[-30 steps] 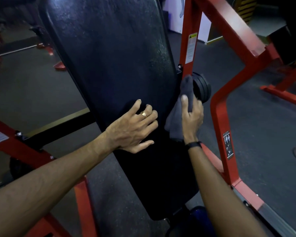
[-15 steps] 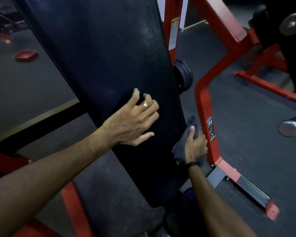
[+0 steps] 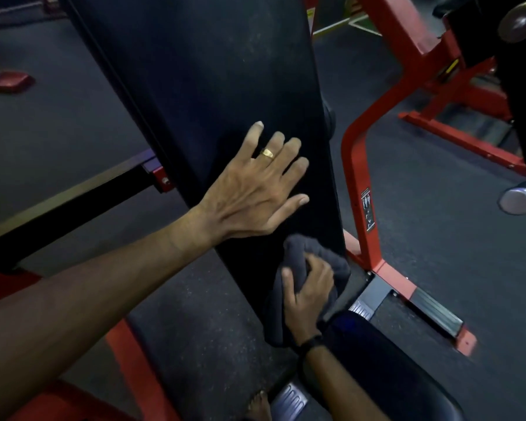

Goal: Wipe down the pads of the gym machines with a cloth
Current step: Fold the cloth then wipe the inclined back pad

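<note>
1. currently the right hand [image 3: 308, 291] bunches the dark cloth [image 3: 298, 262] against the back pad [image 3: 213, 95] at its lower right edge, mid-wipe
2. left hand [image 3: 255, 189] rests flat, fingers spread, bracing the pad
3. next likely the pad's bottom end
4. frame sticker [image 3: 367, 209] unreadable
</note>
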